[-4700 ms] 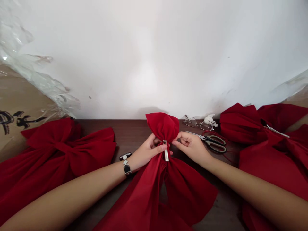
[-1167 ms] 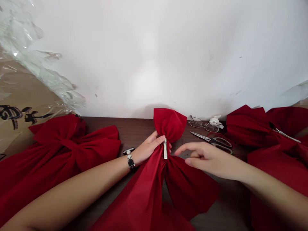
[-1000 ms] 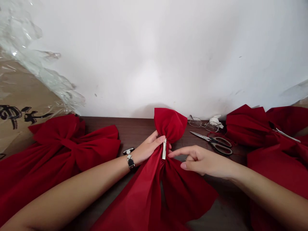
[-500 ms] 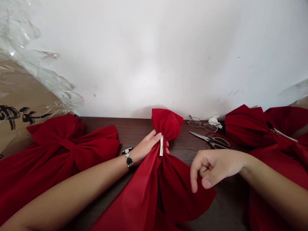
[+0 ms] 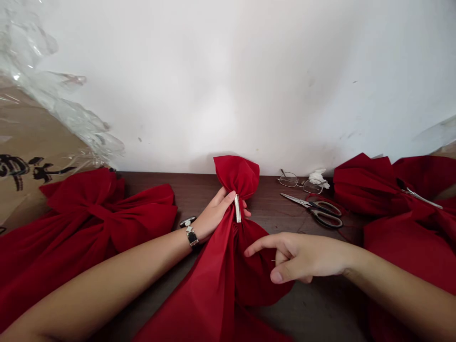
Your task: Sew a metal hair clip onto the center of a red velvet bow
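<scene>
Wrapped around the gathered middle of a red fabric bow [image 5: 213, 280], my left hand [image 5: 217, 209] is closed, its thumb beside a silver metal hair clip [image 5: 238, 209]. The clip lies lengthwise over the gathers. One end of the bow fans out above the hand and long tails hang below it. My right hand [image 5: 299, 256] is over the right part of the bow, index finger stretched toward the folds. Between its thumb and curled fingers a thin needle [image 5: 273, 260] pokes out; most of it is hidden.
Scissors [image 5: 317, 209], wire-framed glasses [image 5: 301, 183], crumpled white tissue [image 5: 318, 176] and loose red thread lie at the back right. Another red bow [image 5: 99, 213] is on the left, and red fabric with a clip [image 5: 423, 198] on the right. A cardboard box [image 5: 32, 137] with plastic wrap stands left.
My right hand has swung left toward the bow, its index finger now extended. My left hand and the bow have shifted slightly left and up.
</scene>
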The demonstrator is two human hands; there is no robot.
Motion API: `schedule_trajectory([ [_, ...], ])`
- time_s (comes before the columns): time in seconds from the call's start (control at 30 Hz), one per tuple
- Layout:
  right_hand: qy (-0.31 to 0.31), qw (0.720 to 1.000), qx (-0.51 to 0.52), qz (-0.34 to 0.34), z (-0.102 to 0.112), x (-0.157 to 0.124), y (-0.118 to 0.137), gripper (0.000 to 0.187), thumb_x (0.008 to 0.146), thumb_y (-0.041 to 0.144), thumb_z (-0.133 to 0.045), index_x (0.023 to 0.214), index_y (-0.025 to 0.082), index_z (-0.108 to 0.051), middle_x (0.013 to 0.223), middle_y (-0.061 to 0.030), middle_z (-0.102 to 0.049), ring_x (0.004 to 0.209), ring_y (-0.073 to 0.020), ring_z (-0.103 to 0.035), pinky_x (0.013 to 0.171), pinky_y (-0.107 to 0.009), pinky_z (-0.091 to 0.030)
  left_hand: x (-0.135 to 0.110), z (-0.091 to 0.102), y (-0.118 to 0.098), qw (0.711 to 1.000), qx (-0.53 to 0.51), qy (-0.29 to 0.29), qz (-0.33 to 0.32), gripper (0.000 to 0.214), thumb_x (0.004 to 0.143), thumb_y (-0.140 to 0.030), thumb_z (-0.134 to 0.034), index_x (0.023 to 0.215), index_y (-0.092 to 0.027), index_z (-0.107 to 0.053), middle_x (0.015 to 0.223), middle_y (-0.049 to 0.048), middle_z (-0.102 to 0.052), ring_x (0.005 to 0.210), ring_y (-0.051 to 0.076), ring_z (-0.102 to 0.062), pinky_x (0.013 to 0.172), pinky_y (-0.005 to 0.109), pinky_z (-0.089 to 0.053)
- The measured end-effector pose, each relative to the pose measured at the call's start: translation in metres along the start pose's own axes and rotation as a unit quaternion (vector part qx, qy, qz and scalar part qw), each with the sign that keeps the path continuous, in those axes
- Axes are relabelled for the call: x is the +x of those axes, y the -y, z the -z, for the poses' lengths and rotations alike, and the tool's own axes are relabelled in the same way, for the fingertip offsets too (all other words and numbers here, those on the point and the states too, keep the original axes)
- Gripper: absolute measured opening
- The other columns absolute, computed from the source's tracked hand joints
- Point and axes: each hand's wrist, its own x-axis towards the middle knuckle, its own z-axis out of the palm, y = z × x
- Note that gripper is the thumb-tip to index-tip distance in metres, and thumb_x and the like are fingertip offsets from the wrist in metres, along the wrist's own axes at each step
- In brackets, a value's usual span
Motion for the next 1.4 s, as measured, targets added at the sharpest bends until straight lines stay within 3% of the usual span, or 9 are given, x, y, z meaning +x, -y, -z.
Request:
schedule_trajectory([
  [0.1,0.024,0.998,0.056,0.023,-0.005,0.005,-0.003,0.061,0.081,0.033,-0.069,0.136,0.017,-0.048,0.049,0.0106,-0.042,0.039,-0.0020,-0.030,0.038,-0.013,-0.023,0.001,0.001,0.000,1.000,-0.009,0.000,-0.002,0.031,0.090,-0.045,-0.056,0.104,-0.018,-0.049,0.087,0.0032,-0.066,0.073,0.017,-0.069,0.068,0.028,-0.054],
  [0.2,0.071,0.997,0.009,0.018,-0.004,0.002,-0.002,0.053,0.078,0.033,-0.073,0.124,0.011,-0.060,0.050,0.0091,-0.045,0.039,-0.0012,-0.030,0.038,-0.013,-0.022,0.003,0.003,0.000,1.000,-0.020,-0.002,-0.002,0.029,0.090,-0.044,-0.056,0.102,-0.018,-0.049,0.085,0.0028,-0.066,0.069,0.015,-0.068,0.065,0.027,-0.054],
  [0.53,0.129,0.985,-0.112,0.006,0.035,-0.027,-0.002,0.036,0.072,0.031,-0.078,0.098,0.006,-0.071,0.045,0.0100,-0.030,0.042,-0.0016,-0.023,0.042,-0.017,-0.017,0.008,0.006,0.000,0.999,-0.029,0.001,-0.020,0.032,0.087,-0.047,-0.059,0.086,-0.018,-0.045,0.076,0.0005,-0.062,0.057,0.011,-0.059,0.054,0.022,-0.048],
  [0.73,-0.051,0.968,-0.241,-0.053,0.049,-0.039,-0.002,0.022,0.081,0.030,-0.062,0.081,0.010,-0.070,0.067,-0.0009,-0.056,0.059,-0.0069,-0.044,0.054,-0.017,-0.032,0.010,0.007,0.000,0.999,-0.026,0.021,-0.017,0.035,0.085,-0.050,-0.058,0.090,-0.019,-0.044,0.076,-0.0015,-0.060,0.049,0.009,-0.055,0.050,0.024,-0.048],
  [0.93,-0.253,0.914,-0.310,-0.074,0.049,-0.055,0.007,0.035,0.080,0.042,-0.062,0.104,0.018,-0.062,0.059,0.0050,-0.035,0.052,-0.0076,-0.028,0.048,-0.019,-0.022,0.004,0.004,0.001,0.999,0.008,0.041,-0.030,0.030,0.091,-0.047,-0.053,0.095,-0.018,-0.047,0.083,0.0020,-0.063,0.055,0.011,-0.061,0.052,0.023,-0.047],
  [1.13,-0.456,0.853,-0.246,0.062,0.031,-0.046,0.013,0.045,0.086,0.052,-0.053,0.116,0.020,-0.053,0.054,0.0079,-0.026,0.050,-0.0083,-0.028,0.049,-0.018,-0.027,-0.004,-0.001,0.002,0.995,0.012,0.096,-0.029,0.022,0.098,-0.039,-0.041,0.107,-0.019,-0.047,0.092,0.0038,-0.063,0.066,0.014,-0.066,0.062,0.026,-0.052],
  [1.2,-0.424,0.869,-0.251,0.047,0.031,-0.045,0.014,0.042,0.086,0.051,-0.053,0.113,0.019,-0.056,0.053,0.0075,-0.028,0.049,-0.0079,-0.027,0.047,-0.018,-0.025,-0.005,-0.001,0.002,0.994,0.003,0.107,-0.028,0.023,0.098,-0.039,-0.040,0.110,-0.020,-0.046,0.096,0.0046,-0.062,0.069,0.015,-0.066,0.064,0.028,-0.052],
  [1.3,-0.233,0.937,-0.259,-0.008,0.039,-0.053,0.012,0.038,0.085,0.049,-0.057,0.103,0.017,-0.066,0.064,0.0012,-0.052,0.057,-0.0089,-0.044,0.052,-0.018,-0.033,-0.005,-0.001,0.002,0.994,0.004,0.099,-0.045,0.024,0.099,-0.038,-0.039,0.113,-0.020,-0.045,0.099,0.0052,-0.061,0.070,0.014,-0.065,0.064,0.027,-0.052],
  [1.4,-0.082,0.966,-0.244,-0.039,0.048,-0.068,0.012,0.031,0.084,0.041,-0.061,0.096,0.015,-0.073,0.089,-0.0058,-0.068,0.078,-0.0141,-0.060,0.068,-0.020,-0.043,-0.004,0.000,0.001,0.995,0.010,0.084,-0.060,0.023,0.099,-0.037,-0.038,0.112,-0.020,-0.046,0.101,0.0051,-0.061,0.069,0.013,-0.064,0.063,0.027,-0.051],
])
